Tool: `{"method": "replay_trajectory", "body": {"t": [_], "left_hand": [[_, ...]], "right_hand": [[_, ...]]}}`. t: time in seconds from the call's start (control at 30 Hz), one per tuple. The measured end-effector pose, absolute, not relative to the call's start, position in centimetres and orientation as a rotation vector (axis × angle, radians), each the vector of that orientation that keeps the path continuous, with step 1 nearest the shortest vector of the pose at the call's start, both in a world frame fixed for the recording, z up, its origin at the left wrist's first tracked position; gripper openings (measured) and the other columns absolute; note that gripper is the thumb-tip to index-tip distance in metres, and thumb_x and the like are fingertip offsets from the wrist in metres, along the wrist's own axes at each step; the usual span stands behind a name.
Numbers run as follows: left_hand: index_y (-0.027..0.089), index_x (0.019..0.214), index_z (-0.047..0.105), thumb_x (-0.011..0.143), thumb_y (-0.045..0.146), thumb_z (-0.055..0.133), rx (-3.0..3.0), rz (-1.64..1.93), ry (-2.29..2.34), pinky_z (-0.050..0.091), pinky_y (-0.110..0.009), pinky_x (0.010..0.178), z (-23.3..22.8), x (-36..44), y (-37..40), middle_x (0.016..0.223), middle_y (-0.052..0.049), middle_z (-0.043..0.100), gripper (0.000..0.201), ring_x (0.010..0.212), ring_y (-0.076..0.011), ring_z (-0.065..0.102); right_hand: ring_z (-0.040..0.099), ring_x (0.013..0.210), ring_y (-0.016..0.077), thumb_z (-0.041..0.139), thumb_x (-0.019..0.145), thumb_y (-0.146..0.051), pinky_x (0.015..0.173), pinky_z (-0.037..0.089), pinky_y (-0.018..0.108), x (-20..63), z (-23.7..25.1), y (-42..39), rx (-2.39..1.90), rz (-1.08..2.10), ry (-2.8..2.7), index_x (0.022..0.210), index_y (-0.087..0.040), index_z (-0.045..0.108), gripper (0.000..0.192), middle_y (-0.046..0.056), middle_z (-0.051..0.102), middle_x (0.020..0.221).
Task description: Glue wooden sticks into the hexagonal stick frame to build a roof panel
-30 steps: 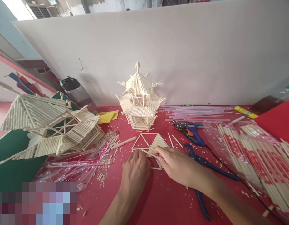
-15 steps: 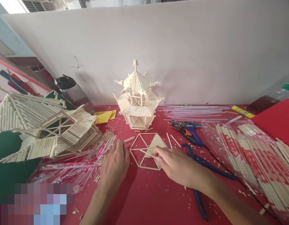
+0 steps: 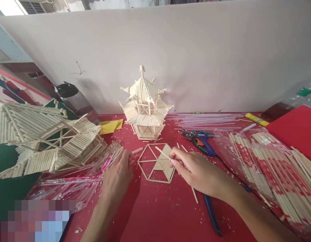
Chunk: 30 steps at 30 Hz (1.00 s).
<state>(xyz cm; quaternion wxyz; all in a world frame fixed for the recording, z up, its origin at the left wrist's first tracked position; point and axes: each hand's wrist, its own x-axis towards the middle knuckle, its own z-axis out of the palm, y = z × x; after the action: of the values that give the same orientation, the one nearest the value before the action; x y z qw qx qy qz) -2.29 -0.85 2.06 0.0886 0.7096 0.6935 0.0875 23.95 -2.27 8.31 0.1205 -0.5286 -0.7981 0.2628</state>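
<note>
Head view: red-printed chopstick wrappers [image 3: 268, 161], writing unreadable.

Bright, even daylight comes from upper left of me. Soft shadows fall on the table [image 3: 155, 215]. Wide-angle edges bend.

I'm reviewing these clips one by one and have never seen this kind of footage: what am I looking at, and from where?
One camera, worn on a person's head, looks down at their own bare hands over a red table. The right hand pinches a thin wooden stick above a flat hexagonal stick frame. The left hand rests beside a pile of wrapped sticks. Behind stand a stick pagoda model, a larger stick roof, a glue gun and packs of chopsticks.
</note>
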Motion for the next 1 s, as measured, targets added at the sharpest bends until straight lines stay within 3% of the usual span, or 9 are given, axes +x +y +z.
{"method": "replay_trajectory", "body": {"t": [0.07, 0.23, 0.33, 0.43, 0.73, 1.0], "left_hand": [[0.025, 0.114, 0.061, 0.101, 0.022, 0.045, 2.146, 0.32, 1.938, 0.039, -0.027, 0.064, 1.6, -2.1, -1.0, 0.101, -0.004, 0.075, 0.021, 0.079, -0.0197, 0.07], [0.027, 0.137, 0.058, 0.085, 0.001, 0.044, 2.165, 0.408, 1.818, 0.046, -0.027, 0.07, 1.2, -1.5, -1.4, 0.117, -0.006, 0.075, 0.059, 0.089, -0.021, 0.072], [0.025, 0.122, 0.065, 0.091, 0.006, 0.044, 2.165, 0.513, 1.744, 0.047, -0.028, 0.072, 0.9, -1.1, -1.5, 0.122, -0.007, 0.072, 0.042, 0.092, -0.021, 0.071], [0.024, 0.108, 0.067, 0.097, 0.012, 0.046, 2.156, 0.543, 1.663, 0.046, -0.027, 0.073, 0.7, -0.5, -1.7, 0.113, -0.006, 0.073, 0.027, 0.092, -0.0203, 0.07], [0.025, 0.106, 0.068, 0.098, 0.02, 0.057, 2.062, 0.401, 1.543, 0.043, -0.027, 0.072, 0.8, 0.6, -2.6, 0.104, -0.003, 0.073, 0.015, 0.087, -0.0186, 0.069], [0.023, 0.096, 0.065, 0.095, 0.014, 0.059, 1.987, 0.397, 1.52, 0.04, -0.026, 0.07, 0.5, 0.5, -2.5, 0.098, -0.002, 0.072, 0.011, 0.083, -0.0173, 0.067]], "right_hand": [[0.056, 0.062, 0.0135, 0.039, 0.107, -0.025, 0.06, 0.032, 0.029, 24.0, 8.6, -2.4, -1.525, 0.747, -2.316, 0.099, -0.024, 0.053, 0.017, -0.002, 0.067, 0.078], [0.061, 0.072, 0.0144, 0.048, 0.105, -0.021, 0.065, 0.036, 0.029, 24.2, 8.3, -2.5, -1.521, 0.611, -2.423, 0.091, -0.022, 0.061, 0.019, 0.002, 0.069, 0.089], [0.063, 0.074, 0.0161, 0.054, 0.1, -0.014, 0.063, 0.032, 0.03, 24.0, 7.3, -2.4, -1.578, 0.53, -2.567, 0.088, -0.02, 0.063, 0.016, 0.002, 0.07, 0.088], [0.065, 0.075, 0.0181, 0.055, 0.097, -0.008, 0.059, 0.027, 0.031, 23.7, 6.0, -2.3, -1.559, 0.452, -2.697, 0.088, -0.019, 0.063, 0.016, 0.003, 0.072, 0.089], [0.067, 0.076, 0.0179, 0.057, 0.087, 0.003, 0.058, 0.025, 0.031, 23.3, 4.8, -2.0, -1.497, 0.51, -2.751, 0.089, -0.019, 0.065, 0.023, 0.002, 0.073, 0.089], [0.062, 0.071, 0.0158, 0.057, 0.088, 0.001, 0.057, 0.021, 0.031, 23.0, 4.6, -1.6, -1.551, 0.509, -2.759, 0.089, -0.02, 0.069, 0.024, 0.002, 0.072, 0.09]]}}
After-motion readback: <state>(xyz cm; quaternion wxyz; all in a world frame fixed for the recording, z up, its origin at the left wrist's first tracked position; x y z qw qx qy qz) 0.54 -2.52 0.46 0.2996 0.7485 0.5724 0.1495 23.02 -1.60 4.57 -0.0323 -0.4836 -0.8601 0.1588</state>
